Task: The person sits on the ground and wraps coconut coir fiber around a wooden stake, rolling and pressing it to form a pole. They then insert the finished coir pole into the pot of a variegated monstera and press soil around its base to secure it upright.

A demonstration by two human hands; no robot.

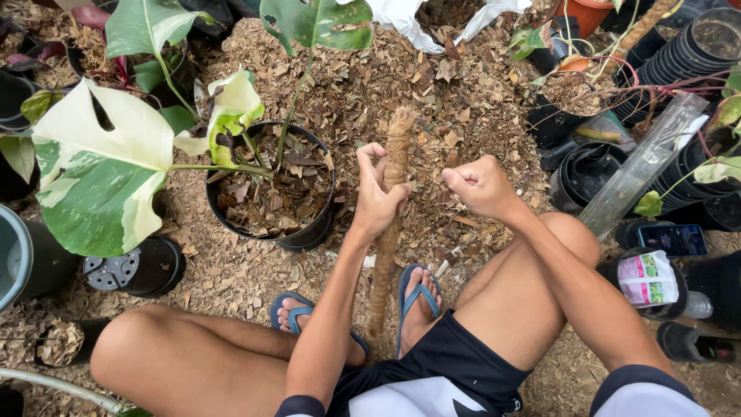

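- The coir pole stands nearly upright, its long axis running from the frayed top near the mulch down to its foot between the two blue sandals.
- The left hand is closed around the pole's upper part, thumb up beside it.
- The right hand is a closed fist just to the right of the pole, apart from it; a thin strand seems to run from it to the pole, but that is hard to make out.
- The black pot with a variegated plant sits just left of the pole.
- The pole's foot is hidden behind the left forearm and sandals.
- A clear plastic sleeve lies to the right.
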